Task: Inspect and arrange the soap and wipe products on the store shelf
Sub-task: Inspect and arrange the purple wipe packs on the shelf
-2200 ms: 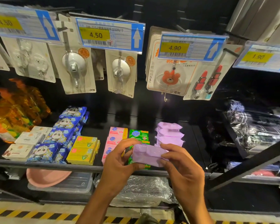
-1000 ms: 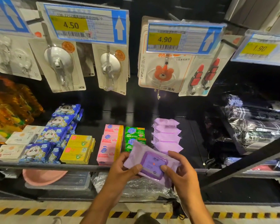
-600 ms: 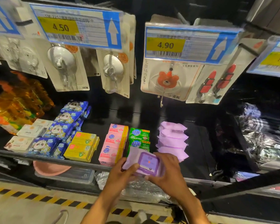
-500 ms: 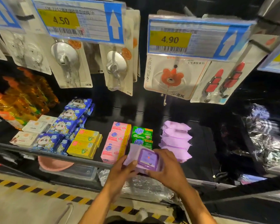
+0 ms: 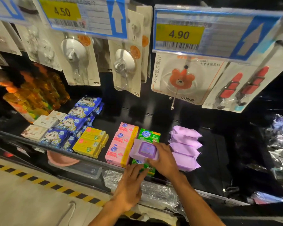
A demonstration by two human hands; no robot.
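Observation:
My right hand [image 5: 162, 160] holds a purple wipe pack [image 5: 144, 149], lid side up, over the green soap boxes [image 5: 148, 136] on the black shelf [image 5: 211, 160]. A row of purple wipe packs [image 5: 185, 147] lies just right of it. My left hand [image 5: 131, 186] is off the pack, fingers straight, its tips by the front green box at the shelf's front edge. Left of the green soap stand pink soap boxes [image 5: 121, 144], then yellow soap boxes [image 5: 90, 142].
Blue cartoon wipe packs [image 5: 72, 123] and white soap boxes [image 5: 39, 128] fill the shelf's left. Orange bottles [image 5: 33, 93] stand behind them. Carded hooks [image 5: 124, 66] and price tags [image 5: 203, 33] hang overhead. Foil-wrapped goods [image 5: 281, 144] sit right. A pink basin [image 5: 62, 160] lies below.
The pack was flipped lid side up and carried forward over the shelf. My left hand let go of it and dropped to the shelf edge; the right hand alone keeps it.

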